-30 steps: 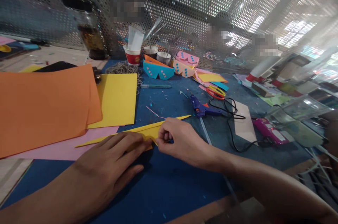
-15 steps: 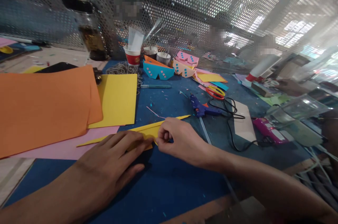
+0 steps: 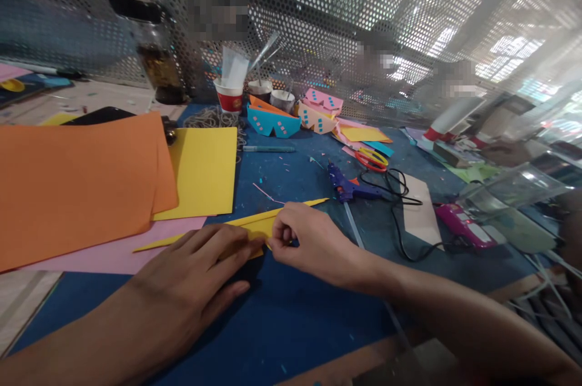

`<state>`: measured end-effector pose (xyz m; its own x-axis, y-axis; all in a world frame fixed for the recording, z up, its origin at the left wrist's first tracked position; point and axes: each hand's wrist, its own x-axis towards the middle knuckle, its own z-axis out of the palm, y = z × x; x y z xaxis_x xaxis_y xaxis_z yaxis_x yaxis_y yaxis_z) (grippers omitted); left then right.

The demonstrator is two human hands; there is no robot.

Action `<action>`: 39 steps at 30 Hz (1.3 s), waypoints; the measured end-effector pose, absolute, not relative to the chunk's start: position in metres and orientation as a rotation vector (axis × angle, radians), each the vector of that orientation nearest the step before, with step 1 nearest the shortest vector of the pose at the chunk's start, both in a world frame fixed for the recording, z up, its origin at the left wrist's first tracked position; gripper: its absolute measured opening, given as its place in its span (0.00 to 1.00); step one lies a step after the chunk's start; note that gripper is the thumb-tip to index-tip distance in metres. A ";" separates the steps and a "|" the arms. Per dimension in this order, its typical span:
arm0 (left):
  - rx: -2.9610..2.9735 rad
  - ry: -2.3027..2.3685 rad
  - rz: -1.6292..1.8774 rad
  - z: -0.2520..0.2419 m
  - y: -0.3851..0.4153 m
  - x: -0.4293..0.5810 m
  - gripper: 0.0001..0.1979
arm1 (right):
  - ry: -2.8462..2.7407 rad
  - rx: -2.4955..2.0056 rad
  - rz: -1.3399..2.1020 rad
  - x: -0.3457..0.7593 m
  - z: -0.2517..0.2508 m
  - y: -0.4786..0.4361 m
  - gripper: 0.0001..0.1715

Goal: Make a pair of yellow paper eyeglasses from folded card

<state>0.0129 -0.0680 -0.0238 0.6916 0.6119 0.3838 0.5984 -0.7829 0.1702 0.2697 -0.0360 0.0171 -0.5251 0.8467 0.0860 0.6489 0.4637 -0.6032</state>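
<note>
The bench (image 3: 291,313), covered by a blue mat flecked with paper scraps, carries everything. On its left lies a large orange sheet (image 3: 77,186). It overlaps a pink sheet (image 3: 113,252) on its near side and a yellow sheet (image 3: 204,171) on its right.

Both hands meet near the middle of the mat. The left hand (image 3: 191,289) lies flat, palm down, with its fingers stretched out and pressing on a folded yellow paper (image 3: 257,223). This is a long, narrow, pointed piece that runs from the edge of the pink sheet toward the glue gun. The right hand (image 3: 313,243) is curled, its thumb and fingertips pinched on the near edge of that same paper, just beside the left fingertips.

At the back, against the perforated metal screen, stands a glass jar (image 3: 154,65) with a dark lid. Its lower half holds something brownish, but what that is cannot be told. To its right, a red-and-white paper cup (image 3: 228,97) holds white folded slips and thin clear sticks. Two small cups (image 3: 282,99) stand beside it with their contents out of sight, and a blue paper mask (image 3: 271,121) lies in front of them.

A blue glue gun (image 3: 352,189) rests on the mat with its black cord looping to the right. Beyond it lie red-and-yellow scissors (image 3: 370,159).
</note>
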 end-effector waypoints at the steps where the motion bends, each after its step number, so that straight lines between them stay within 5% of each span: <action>1: 2.855 1.020 0.654 -0.024 -0.068 0.013 0.16 | -2.347 -1.257 0.724 0.269 0.017 -0.036 0.12; 13: 2.786 0.988 0.620 -0.023 -0.065 0.012 0.17 | -2.099 -1.220 0.981 0.281 0.021 -0.026 0.05; 19: 2.801 1.004 0.637 -0.024 -0.066 0.013 0.17 | -2.446 -0.853 0.569 0.290 0.017 -0.029 0.18; 27: 2.793 1.079 0.653 -0.029 -0.069 0.019 0.17 | -2.917 -0.570 -0.187 0.288 0.029 -0.039 0.12; 39: 2.794 0.986 0.647 -0.032 -0.061 0.011 0.16 | -3.004 -0.645 -0.230 0.294 0.039 -0.053 0.09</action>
